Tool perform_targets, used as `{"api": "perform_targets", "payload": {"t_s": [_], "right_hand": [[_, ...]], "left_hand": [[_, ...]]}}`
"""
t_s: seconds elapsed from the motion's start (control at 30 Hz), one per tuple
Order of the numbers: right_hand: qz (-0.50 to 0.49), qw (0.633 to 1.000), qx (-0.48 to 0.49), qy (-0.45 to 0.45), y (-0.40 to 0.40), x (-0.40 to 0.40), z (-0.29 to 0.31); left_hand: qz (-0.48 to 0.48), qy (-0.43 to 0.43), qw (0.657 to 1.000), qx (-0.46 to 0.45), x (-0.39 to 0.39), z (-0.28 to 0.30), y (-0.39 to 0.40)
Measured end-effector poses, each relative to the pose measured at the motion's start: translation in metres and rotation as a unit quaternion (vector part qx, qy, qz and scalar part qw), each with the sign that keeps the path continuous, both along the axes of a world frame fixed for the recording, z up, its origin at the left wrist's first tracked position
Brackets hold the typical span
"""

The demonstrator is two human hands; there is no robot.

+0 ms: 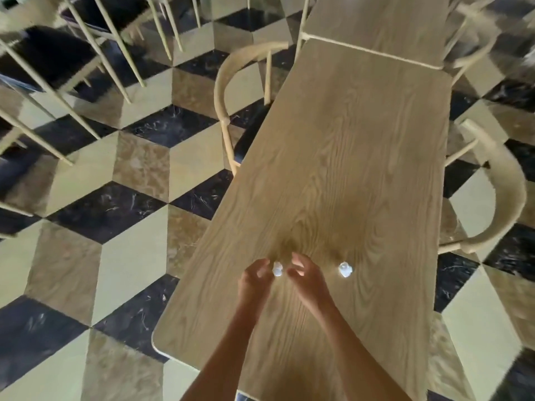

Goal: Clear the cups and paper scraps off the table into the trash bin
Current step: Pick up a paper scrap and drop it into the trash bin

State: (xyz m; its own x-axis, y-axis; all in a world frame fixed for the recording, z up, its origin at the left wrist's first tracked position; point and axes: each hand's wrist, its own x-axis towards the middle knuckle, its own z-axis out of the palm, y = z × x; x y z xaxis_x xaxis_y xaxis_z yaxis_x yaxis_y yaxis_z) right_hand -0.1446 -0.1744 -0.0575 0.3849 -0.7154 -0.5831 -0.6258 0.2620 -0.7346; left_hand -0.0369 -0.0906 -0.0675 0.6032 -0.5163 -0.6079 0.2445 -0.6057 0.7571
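Note:
Two small crumpled white paper scraps lie on the light wooden table [362, 169]. One paper scrap [277, 269] sits between my hands, near the table's near end. My left hand [254, 280] is just left of it with fingers curled and apart, close to the scrap; I cannot tell whether they touch it. My right hand [307, 277] is just right of it, fingers also apart and empty. The second paper scrap [345, 269] lies alone a short way right of my right hand. No cups and no trash bin are in view.
A wooden chair [231, 91] is tucked in at the table's left side and another chair [500, 192] stands at its right. A second table [385, 21] adjoins the far end. More chairs stand at upper left on the patterned tile floor [101, 212].

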Motion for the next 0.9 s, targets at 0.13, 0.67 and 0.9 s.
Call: {"api": "perform_targets", "payload": {"t_s": [0.13, 0.67, 0.9], "right_hand": [[-0.018, 1.0, -0.006, 0.001, -0.001, 0.016, -0.014], [-0.16, 0.984, -0.052, -0.062, 0.021, -0.048, 0.03], [-0.326, 0.937, -0.116, -0.055, 0.063, -0.198, 0.063]], "left_hand": [[-0.023, -0.026, 0.999, 0.013, 0.003, -0.014, -0.009], [-0.158, -0.031, 0.983, -0.09, -0.05, 0.028, -0.023], [-0.324, -0.016, 0.932, -0.162, -0.188, 0.066, -0.024]]}}
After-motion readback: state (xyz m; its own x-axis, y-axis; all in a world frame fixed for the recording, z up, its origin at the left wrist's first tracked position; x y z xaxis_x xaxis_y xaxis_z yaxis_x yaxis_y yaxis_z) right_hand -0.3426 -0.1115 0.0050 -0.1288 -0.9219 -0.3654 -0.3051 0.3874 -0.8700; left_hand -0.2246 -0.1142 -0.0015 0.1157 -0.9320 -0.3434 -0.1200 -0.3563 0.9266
